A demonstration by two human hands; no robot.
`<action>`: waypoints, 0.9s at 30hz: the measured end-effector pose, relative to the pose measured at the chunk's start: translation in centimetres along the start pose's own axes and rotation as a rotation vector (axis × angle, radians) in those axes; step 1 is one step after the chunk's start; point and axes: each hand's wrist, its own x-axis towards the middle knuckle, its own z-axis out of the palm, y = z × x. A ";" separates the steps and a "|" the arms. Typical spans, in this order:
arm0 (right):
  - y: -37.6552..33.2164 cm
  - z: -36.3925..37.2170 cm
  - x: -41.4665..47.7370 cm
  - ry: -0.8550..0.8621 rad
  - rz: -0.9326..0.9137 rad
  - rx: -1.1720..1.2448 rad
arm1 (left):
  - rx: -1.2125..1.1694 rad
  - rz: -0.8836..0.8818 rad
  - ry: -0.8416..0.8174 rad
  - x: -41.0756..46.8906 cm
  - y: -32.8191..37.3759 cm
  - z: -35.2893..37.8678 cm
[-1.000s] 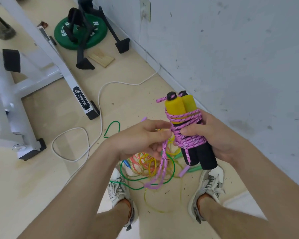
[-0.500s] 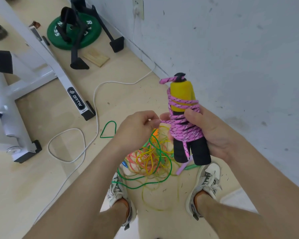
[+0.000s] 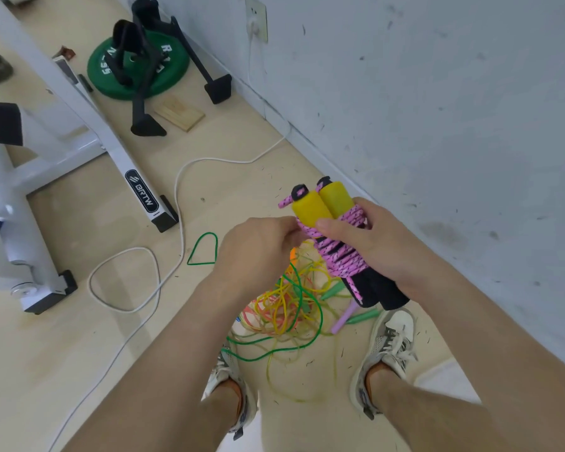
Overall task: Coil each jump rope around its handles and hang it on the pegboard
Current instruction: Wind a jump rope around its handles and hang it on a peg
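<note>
Your handles (image 3: 310, 208) are yellow above, black below, wound in pink rope (image 3: 340, 259) flecked with black (a braided pattern). At six o'clock, a green, yellow and orange tangle (image 3: 281, 308); at eleven, a green plate (image 3: 177, 73) lettered white.

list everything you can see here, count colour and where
pink braided jump rope: one, pink with black flecks, coiled around its handles
yellow-and-black foam handles: two, side by side in the right hand
tangle of thin plastic cords: one heap, green, yellow, orange, floor between the feet
slim plastic handles: at least three, green and lilac, in the heap
round weight plate: one, green, floor by the wall
black metal stand: one, over the plate
flat wooden block: one, tan, beside the plate
white metal frame: one, left floor
white cable: one, from wall socket across the floor
sneakers: two, white-grey, bottom
left hand: pinches the rope's top turns
right hand: grips the coiled handles
</note>
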 end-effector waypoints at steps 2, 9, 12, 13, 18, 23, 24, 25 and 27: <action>0.2 -0.5 0.1 0.057 -0.015 -0.063 | -0.018 0.086 -0.042 0.1 -0.1 0.0; 1.8 -1.4 0.7 0.188 -0.046 -0.785 | 0.016 0.238 -0.030 -0.6 -1.3 -0.8; 2.3 -1.2 0.8 0.184 -0.047 -0.964 | -0.390 0.054 0.017 -1.0 -0.3 -1.7; 2.4 -1.0 0.8 0.176 -0.055 -0.979 | -0.540 -0.014 0.030 -1.1 0.2 -2.0; 2.2 -0.2 0.9 0.119 -0.065 -0.912 | -1.080 -0.168 0.057 -0.9 2.0 -1.8; 2.2 -0.1 0.8 0.128 -0.087 -0.829 | -1.532 -0.325 -0.015 -0.2 1.9 -1.1; 2.0 -0.1 0.7 0.133 -0.093 -0.822 | -1.558 -0.320 -0.030 -0.1 1.8 -1.0; 1.9 -0.1 0.7 0.143 -0.099 -0.818 | -1.562 -0.306 -0.034 0.0 1.7 -1.0; 1.7 -0.1 0.5 0.167 -0.103 -0.812 | -1.543 -0.290 -0.017 0.2 1.5 -1.0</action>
